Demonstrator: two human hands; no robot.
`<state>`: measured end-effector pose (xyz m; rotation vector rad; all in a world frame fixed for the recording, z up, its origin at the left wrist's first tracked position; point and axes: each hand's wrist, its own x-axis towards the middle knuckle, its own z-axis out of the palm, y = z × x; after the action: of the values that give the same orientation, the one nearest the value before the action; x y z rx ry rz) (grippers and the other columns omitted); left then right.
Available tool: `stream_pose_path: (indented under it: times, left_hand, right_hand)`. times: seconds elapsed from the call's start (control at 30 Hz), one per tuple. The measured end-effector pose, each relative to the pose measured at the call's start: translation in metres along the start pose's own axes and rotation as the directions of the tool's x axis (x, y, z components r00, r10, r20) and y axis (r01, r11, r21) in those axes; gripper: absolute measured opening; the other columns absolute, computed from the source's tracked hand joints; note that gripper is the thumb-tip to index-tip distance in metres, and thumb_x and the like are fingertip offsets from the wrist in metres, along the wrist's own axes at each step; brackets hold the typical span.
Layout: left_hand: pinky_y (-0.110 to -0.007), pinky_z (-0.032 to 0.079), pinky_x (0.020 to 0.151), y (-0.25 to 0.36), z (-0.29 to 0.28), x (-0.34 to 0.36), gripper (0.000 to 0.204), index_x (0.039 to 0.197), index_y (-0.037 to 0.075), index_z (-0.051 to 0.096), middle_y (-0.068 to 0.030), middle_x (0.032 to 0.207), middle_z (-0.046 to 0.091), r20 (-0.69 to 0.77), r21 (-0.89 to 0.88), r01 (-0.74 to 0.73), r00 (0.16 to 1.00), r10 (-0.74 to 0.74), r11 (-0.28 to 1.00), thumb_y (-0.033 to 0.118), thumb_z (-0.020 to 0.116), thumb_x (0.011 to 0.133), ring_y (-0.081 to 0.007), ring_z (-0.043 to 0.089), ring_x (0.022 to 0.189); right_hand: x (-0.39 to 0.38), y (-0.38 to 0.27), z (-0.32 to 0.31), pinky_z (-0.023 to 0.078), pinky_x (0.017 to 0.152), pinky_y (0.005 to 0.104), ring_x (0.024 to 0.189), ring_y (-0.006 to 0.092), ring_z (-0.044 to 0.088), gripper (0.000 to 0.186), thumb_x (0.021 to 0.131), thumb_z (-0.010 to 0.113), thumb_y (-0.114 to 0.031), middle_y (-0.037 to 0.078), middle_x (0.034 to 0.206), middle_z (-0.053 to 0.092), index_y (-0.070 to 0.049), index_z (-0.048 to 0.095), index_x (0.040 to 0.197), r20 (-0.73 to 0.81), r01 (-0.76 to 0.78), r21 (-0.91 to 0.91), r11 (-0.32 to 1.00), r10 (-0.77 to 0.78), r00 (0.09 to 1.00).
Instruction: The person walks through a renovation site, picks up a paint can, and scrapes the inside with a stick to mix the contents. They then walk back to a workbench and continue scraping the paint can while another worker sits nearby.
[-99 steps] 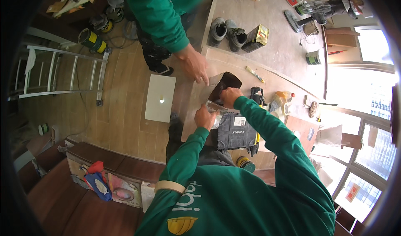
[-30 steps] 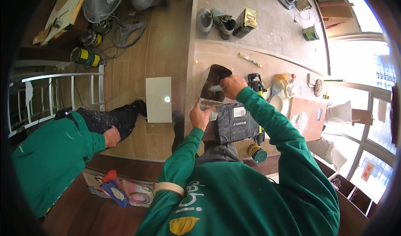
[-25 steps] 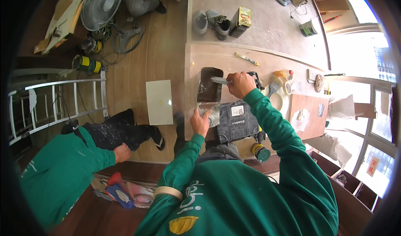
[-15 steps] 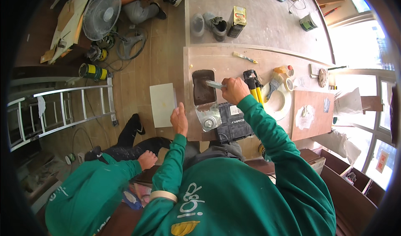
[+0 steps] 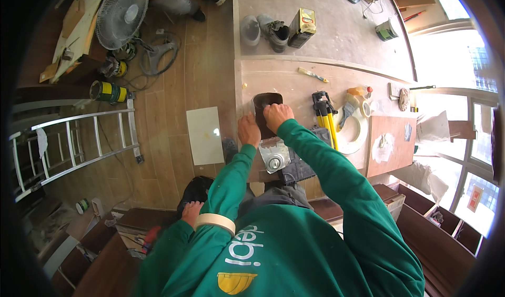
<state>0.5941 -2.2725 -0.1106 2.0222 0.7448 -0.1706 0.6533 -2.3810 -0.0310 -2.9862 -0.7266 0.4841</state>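
Note:
A dark brown rectangular tray sits on the wooden worktop in front of me. My left hand is closed on the tray's near left edge. Over the middle of the tray is my right hand, its fingers curled down inside; whatever they hold is hidden beneath them. Just nearer lies a clear plastic packet with a round metal piece, beside a black case partly covered by my right forearm. A roll of tape circles my left forearm.
Right of the tray lie yellow-and-black long-handled cutters, a paintbrush and a large tape roll. Shoes and a tin stand farther back. Left are a ladder and a fan. A co-worker's hand is close to my left arm.
My left hand has moved forward and right to the tray's edge. My right hand has shifted left over the tray, covering the flat, light-handled tool seen before. The co-worker has moved behind my left arm.

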Motion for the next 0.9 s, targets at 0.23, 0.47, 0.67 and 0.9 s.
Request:
stream_pose_path:
  times: [0.23, 0.47, 0.67, 0.9]
  left_hand:
    - [-0.053, 0.044, 0.086, 0.006, -0.003, -0.001, 0.046, 0.099, -0.001, 0.062, -0.0238, 0.107, 0.061, -0.038, 0.004, -0.011, 0.999, 0.011, 1.0, 0.037, 0.035, 0.102, -0.0454, 0.058, 0.098]
    - [-0.053, 0.045, 0.082, 0.004, -0.002, 0.008, 0.039, 0.097, 0.0, 0.06, -0.0233, 0.106, 0.062, 0.001, 0.098, -0.013, 1.0, 0.013, 0.995, 0.033, 0.039, 0.101, -0.0458, 0.059, 0.095]
    - [-0.053, 0.045, 0.08, 0.005, -0.005, 0.005, 0.036, 0.093, 0.001, 0.061, -0.0223, 0.103, 0.062, -0.047, 0.061, -0.086, 0.995, 0.088, 0.994, 0.03, 0.041, 0.1, -0.0454, 0.059, 0.092]
    - [-0.052, 0.046, 0.079, 0.004, -0.003, 0.007, 0.035, 0.092, 0.001, 0.062, -0.0215, 0.102, 0.062, -0.045, 0.115, -0.117, 0.991, 0.123, 0.986, 0.029, 0.041, 0.1, -0.0447, 0.059, 0.091]
  right_hand:
    - [-0.018, 0.007, 0.005, 0.056, 0.063, 0.0392, 0.071, 0.028, 0.071, 0.015, 0.081, 0.059, -0.015, 0.011, 0.073, 0.07, -0.011, 0.07, 0.071, 0.264, 0.327, -0.049, 0.944, -0.303, 0.916]
    - [0.015, 0.011, -0.004, 0.056, 0.062, 0.0402, 0.071, 0.0283, 0.07, 0.01, 0.077, 0.061, -0.016, 0.011, 0.072, 0.068, -0.011, 0.068, 0.074, 0.07, 0.235, -0.11, 0.966, -0.228, 0.971]
    - [-0.014, 0.007, -0.007, 0.056, 0.065, 0.0403, 0.074, 0.0281, 0.071, 0.012, 0.08, 0.06, -0.016, 0.009, 0.077, 0.07, -0.012, 0.07, 0.076, 0.359, 0.356, -0.024, 0.934, -0.324, 0.875]
    - [0.013, 0.008, 0.001, 0.056, 0.066, 0.0383, 0.075, 0.0274, 0.071, 0.011, 0.08, 0.061, -0.015, 0.009, 0.076, 0.07, -0.011, 0.07, 0.075, 0.156, 0.241, -0.171, 0.955, -0.215, 0.964]
